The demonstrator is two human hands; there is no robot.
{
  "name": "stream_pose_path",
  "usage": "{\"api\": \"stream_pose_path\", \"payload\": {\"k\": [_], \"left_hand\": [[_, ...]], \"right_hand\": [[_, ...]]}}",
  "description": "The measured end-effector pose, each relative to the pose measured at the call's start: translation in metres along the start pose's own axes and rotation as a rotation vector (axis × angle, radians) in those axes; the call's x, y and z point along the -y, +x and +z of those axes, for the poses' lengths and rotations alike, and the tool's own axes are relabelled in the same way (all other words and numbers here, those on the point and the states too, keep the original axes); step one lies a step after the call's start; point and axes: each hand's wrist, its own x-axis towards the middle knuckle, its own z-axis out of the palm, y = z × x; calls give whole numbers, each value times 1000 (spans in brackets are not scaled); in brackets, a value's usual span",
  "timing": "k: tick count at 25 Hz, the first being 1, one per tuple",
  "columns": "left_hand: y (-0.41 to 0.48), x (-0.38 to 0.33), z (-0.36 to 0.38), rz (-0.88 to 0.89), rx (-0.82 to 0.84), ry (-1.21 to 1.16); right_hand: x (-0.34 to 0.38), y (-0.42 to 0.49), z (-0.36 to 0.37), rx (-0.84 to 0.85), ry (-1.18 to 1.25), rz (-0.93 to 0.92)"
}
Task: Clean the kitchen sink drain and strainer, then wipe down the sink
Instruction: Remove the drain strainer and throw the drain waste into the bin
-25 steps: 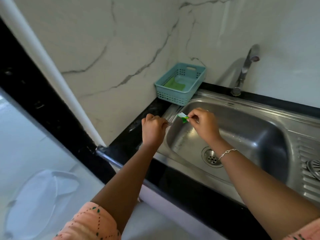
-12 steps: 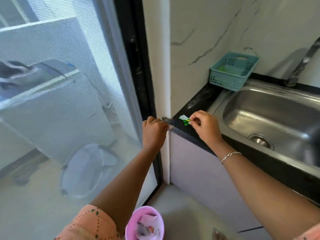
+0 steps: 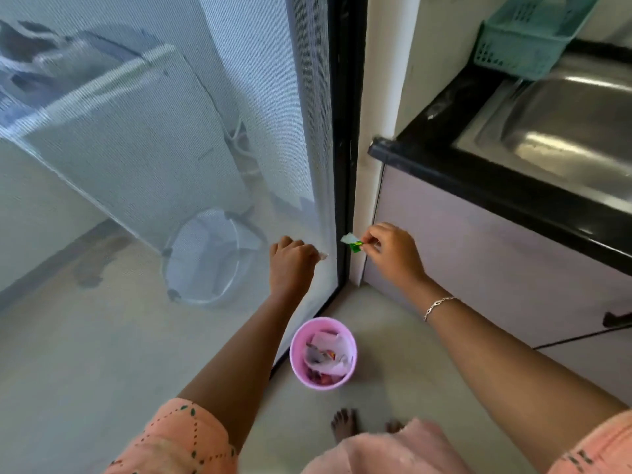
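Pale floor (image 3: 393, 388), pink bin (image 3: 323, 354) of scraps standing on it, bare feet (image 3: 343, 424) beside.

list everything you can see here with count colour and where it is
bin: 1, pink, on the floor below the hands, holding paper scraps
scrap: 1, white and green, pinched in the right hand
basket: 1, teal, on the counter at top right, beside the sink
sink: 1, steel, set in the counter at right
counter: 1, black, along the right side
cabinet: 1, pale lilac, under the counter
screen door: 1, grey mesh with black frame, left half of the view
bracelet: 1, silver, on the right wrist
left hand: 1, closed, in front of the screen door; a small pale bit shows at its fingers
right hand: 1, near the cabinet corner
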Motion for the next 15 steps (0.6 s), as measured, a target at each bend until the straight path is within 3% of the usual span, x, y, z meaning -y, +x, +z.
{"api": "stream_pose_path", "payload": {"k": [9, 15], "left_hand": [[-81, 74, 131, -107, 322, 183], [-109, 113, 259, -161, 459, 272]], "right_hand": [[-83, -108, 123, 320, -134, 127], [-158, -148, 223, 579, -267, 1]]}}
